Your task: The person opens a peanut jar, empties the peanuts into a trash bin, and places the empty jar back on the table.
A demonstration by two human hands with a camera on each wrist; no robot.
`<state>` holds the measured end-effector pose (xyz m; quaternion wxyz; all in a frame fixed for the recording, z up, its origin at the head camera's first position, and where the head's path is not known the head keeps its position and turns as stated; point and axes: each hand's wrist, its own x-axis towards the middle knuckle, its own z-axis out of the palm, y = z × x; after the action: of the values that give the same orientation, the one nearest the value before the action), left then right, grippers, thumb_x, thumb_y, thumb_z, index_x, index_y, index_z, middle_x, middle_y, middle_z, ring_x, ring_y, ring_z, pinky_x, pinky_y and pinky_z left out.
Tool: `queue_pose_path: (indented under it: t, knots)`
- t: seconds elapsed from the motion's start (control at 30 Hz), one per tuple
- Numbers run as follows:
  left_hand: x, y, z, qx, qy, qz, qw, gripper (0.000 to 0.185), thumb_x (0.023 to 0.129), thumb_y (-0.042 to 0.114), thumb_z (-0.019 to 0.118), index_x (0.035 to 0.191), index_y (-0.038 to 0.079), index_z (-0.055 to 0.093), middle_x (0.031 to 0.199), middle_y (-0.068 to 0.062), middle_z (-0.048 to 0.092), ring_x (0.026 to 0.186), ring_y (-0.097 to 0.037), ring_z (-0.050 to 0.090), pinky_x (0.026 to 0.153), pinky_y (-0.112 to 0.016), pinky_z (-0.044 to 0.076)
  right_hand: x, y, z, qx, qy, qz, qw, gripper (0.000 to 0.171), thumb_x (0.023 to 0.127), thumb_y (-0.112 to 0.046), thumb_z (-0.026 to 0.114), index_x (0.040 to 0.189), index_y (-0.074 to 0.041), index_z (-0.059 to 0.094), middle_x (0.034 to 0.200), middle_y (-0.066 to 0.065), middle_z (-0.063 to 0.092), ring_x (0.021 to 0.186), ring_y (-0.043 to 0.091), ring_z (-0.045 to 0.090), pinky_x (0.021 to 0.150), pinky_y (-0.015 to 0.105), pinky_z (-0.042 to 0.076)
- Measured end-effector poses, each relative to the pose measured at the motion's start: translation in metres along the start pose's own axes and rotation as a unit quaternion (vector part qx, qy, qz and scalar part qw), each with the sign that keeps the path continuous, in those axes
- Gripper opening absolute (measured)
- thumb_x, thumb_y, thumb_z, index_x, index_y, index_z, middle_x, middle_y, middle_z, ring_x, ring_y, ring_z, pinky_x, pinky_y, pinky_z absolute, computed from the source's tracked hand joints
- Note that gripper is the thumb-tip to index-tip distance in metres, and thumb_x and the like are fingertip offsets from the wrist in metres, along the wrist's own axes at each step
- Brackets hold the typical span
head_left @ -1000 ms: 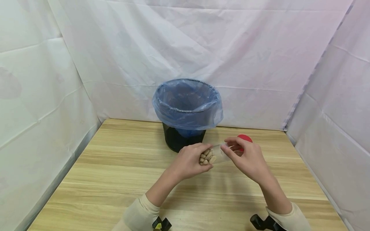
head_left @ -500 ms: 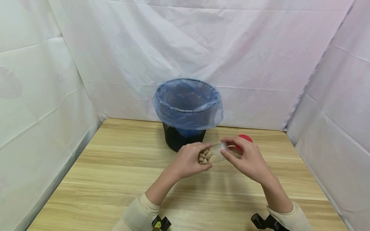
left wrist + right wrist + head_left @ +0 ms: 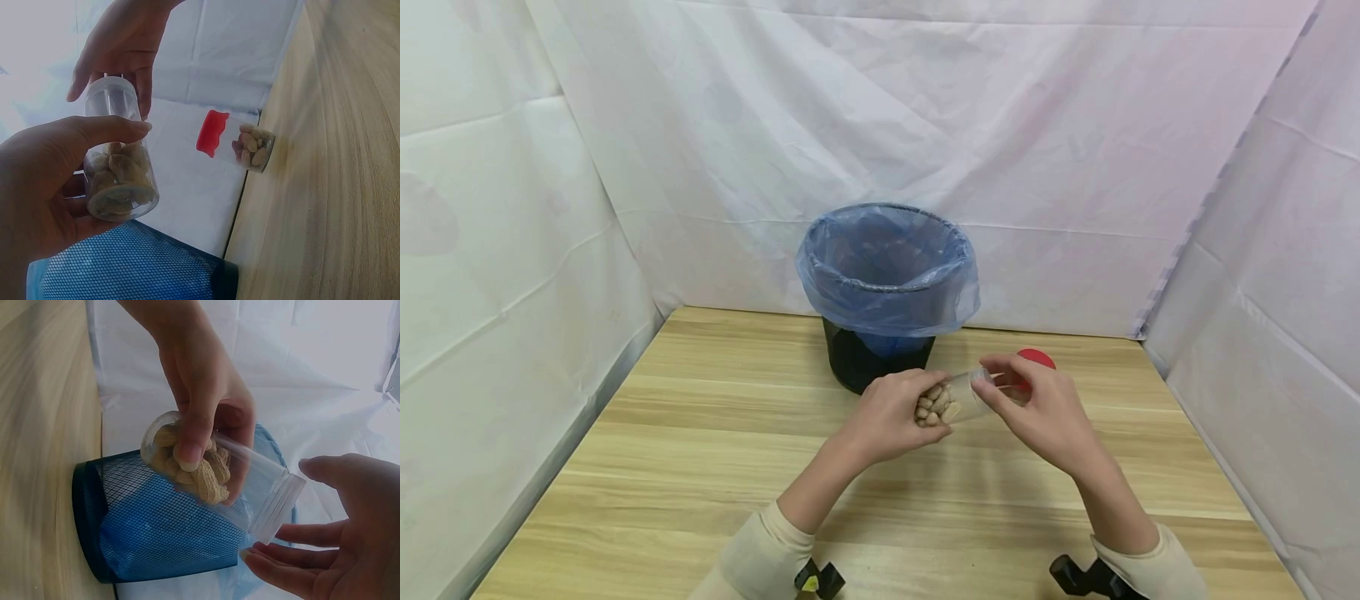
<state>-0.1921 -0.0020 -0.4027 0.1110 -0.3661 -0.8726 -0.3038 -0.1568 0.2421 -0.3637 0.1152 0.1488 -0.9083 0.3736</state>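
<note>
A clear jar of unshelled peanuts lies tilted above the table, the nuts gathered toward its base. My left hand grips the jar's base end, with thumb and fingers on opposite sides. At the other end is a clear, ridged lid. Around it are the thumb and bent fingertips of my right hand, on opposite edges. The right wrist view shows the thumb tip very close to the lid; firm contact is hard to make out there. Part of the lid is hidden by fingers in the head view.
A second jar with a red lid and nuts inside stands behind my right hand. Beyond my hands is a black mesh bin lined with a blue bag. White sheeting surrounds the wooden table.
My right fingers shift slightly around the lid, showing more of it half a second ago, then return near their earlier pose. The left hand and jar stay almost still.
</note>
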Motion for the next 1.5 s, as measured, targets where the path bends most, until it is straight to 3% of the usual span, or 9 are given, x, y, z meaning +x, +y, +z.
queue_pose_path:
  t: [0.13, 0.23, 0.43, 0.73, 0.83, 0.93, 1.1, 1.27, 1.5]
  knots:
    - [-0.0001, 0.0012, 0.0004, 0.002, -0.003, 0.0, 1.0, 0.065, 0.084, 0.033, 0.095, 0.141, 0.013, 0.071, 0.116, -0.001, 0.077, 0.095, -0.012, 0.07, 0.083, -0.031, 0.06, -0.0001, -0.0016, 0.0004, -0.019, 0.005, 0.023, 1.0, 0.041, 0.104, -0.045, 0.072, 0.129, -0.013, 0.076, 0.116, 0.004, 0.081, 0.094, 0.018, 0.081, 0.082, 0.037, 0.066]
    - [0.0001, 0.0012, 0.0008, 0.004, -0.001, 0.0, 1.0, 0.065, 0.083, 0.032, 0.095, 0.14, 0.013, 0.071, 0.115, -0.001, 0.077, 0.094, -0.012, 0.07, 0.082, -0.032, 0.059, 0.0, -0.0019, 0.0005, -0.018, 0.005, 0.022, 1.0, 0.041, 0.103, -0.045, 0.073, 0.127, -0.012, 0.077, 0.112, 0.003, 0.081, 0.094, 0.017, 0.08, 0.083, 0.036, 0.066]
    - [0.0001, 0.0, 0.0003, -0.004, -0.001, -0.004, 1.0, 0.065, 0.083, 0.032, 0.096, 0.14, 0.012, 0.072, 0.114, -0.001, 0.077, 0.094, -0.012, 0.07, 0.082, -0.032, 0.059, -0.0009, -0.0003, -0.0013, 0.018, -0.014, -0.001, 1.0, 0.041, 0.101, -0.035, 0.078, 0.133, -0.009, 0.073, 0.119, 0.005, 0.079, 0.106, 0.019, 0.079, 0.089, 0.027, 0.064]
    - [-0.0002, -0.0017, -0.0012, -0.016, -0.004, -0.006, 0.9998, 0.066, 0.082, 0.032, 0.096, 0.14, 0.012, 0.071, 0.116, -0.002, 0.078, 0.094, -0.012, 0.07, 0.082, -0.032, 0.059, -0.0016, 0.0037, -0.0024, 0.048, -0.036, -0.069, 0.996, 0.039, 0.099, -0.018, 0.08, 0.136, -0.01, 0.07, 0.131, 0.003, 0.073, 0.123, 0.022, 0.072, 0.101, 0.029, 0.06]
    - [-0.0002, -0.0002, -0.0027, -0.009, -0.006, -0.005, 0.9999, 0.066, 0.083, 0.032, 0.096, 0.141, 0.012, 0.071, 0.116, -0.001, 0.078, 0.095, -0.012, 0.07, 0.083, -0.031, 0.059, -0.0013, 0.0031, -0.0016, 0.046, -0.034, -0.061, 0.997, 0.04, 0.1, -0.02, 0.08, 0.137, -0.008, 0.069, 0.133, 0.006, 0.073, 0.124, 0.025, 0.072, 0.102, 0.036, 0.06]
    - [-0.0002, 0.0006, -0.0026, -0.004, -0.008, -0.003, 1.0, 0.066, 0.083, 0.032, 0.095, 0.141, 0.013, 0.071, 0.116, -0.001, 0.077, 0.095, -0.012, 0.07, 0.083, -0.032, 0.059, -0.0006, 0.0016, -0.0006, 0.028, -0.017, -0.025, 0.999, 0.041, 0.102, -0.031, 0.078, 0.136, -0.009, 0.07, 0.132, 0.008, 0.074, 0.118, 0.026, 0.074, 0.098, 0.041, 0.063]
    - [0.0003, 0.0011, -0.0004, 0.004, -0.016, -0.001, 0.9999, 0.065, 0.085, 0.033, 0.094, 0.142, 0.013, 0.07, 0.12, -0.001, 0.077, 0.096, -0.012, 0.07, 0.084, -0.033, 0.06, -0.0001, 0.0001, -0.0001, -0.023, 0.002, 0.031, 0.999, 0.042, 0.103, -0.048, 0.072, 0.128, -0.015, 0.075, 0.116, 0.004, 0.079, 0.098, 0.018, 0.079, 0.083, 0.034, 0.065]
    - [0.0003, 0.0017, 0.0006, 0.011, -0.019, 0.001, 0.9998, 0.065, 0.085, 0.032, 0.094, 0.142, 0.013, 0.07, 0.121, -0.001, 0.077, 0.096, -0.013, 0.071, 0.084, -0.032, 0.06, 0.0002, -0.0001, -0.0002, -0.03, 0.001, 0.034, 0.999, 0.039, 0.104, -0.048, 0.071, 0.123, -0.015, 0.078, 0.108, 0.0, 0.08, 0.092, 0.015, 0.078, 0.08, 0.029, 0.062]
    - [0.0002, 0.0008, -0.0008, 0.007, -0.016, -0.005, 0.9998, 0.066, 0.084, 0.033, 0.095, 0.142, 0.014, 0.071, 0.123, -0.001, 0.078, 0.1, -0.014, 0.073, 0.086, -0.034, 0.06, -0.0002, 0.0003, -0.001, 0.013, -0.02, 0.012, 1.0, 0.035, 0.102, -0.038, 0.076, 0.127, -0.013, 0.075, 0.114, 0.002, 0.079, 0.103, 0.017, 0.078, 0.089, 0.032, 0.065]
